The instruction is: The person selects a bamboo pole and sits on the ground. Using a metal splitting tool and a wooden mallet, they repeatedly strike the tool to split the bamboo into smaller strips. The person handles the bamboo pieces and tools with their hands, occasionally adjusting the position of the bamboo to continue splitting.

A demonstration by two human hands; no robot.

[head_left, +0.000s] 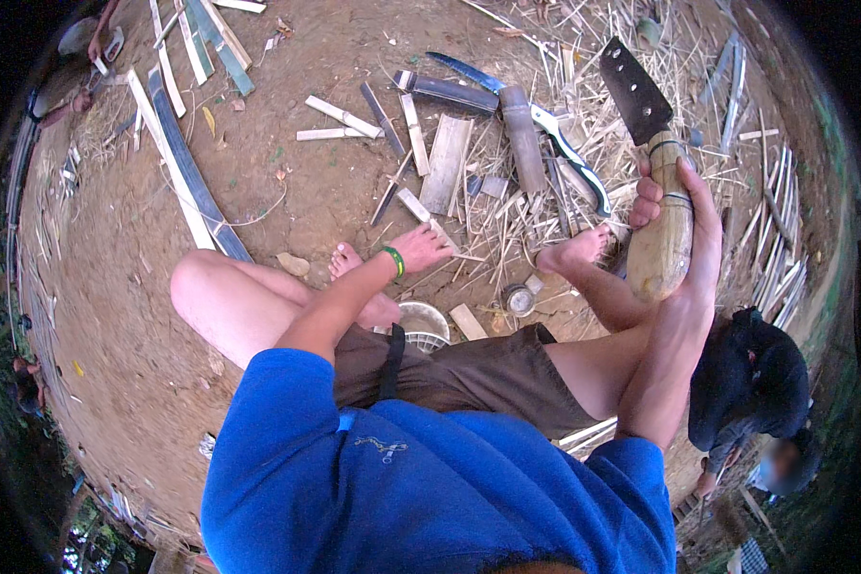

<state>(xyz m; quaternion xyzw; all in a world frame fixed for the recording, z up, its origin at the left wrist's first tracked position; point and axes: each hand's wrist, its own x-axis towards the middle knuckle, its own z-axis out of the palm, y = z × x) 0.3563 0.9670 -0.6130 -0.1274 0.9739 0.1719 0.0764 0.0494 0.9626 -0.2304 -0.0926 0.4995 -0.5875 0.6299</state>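
Note:
My right hand grips a cleaver by its thick, pale wooden handle, raised at the right above my knee. Its dark, broad blade points up and away, with several small holes along it; dark bands circle the handle's neck. Low over the ground between my feet, my left hand has its fingers curled at the near end of a short split bamboo piece. The fingertips are partly hidden. Just beyond lies a wider bamboo slat.
A folding saw lies by dark bamboo tubes amid shavings. A round container and a small tin sit between my legs. Long bamboo strips lie at left. Another person is at lower right.

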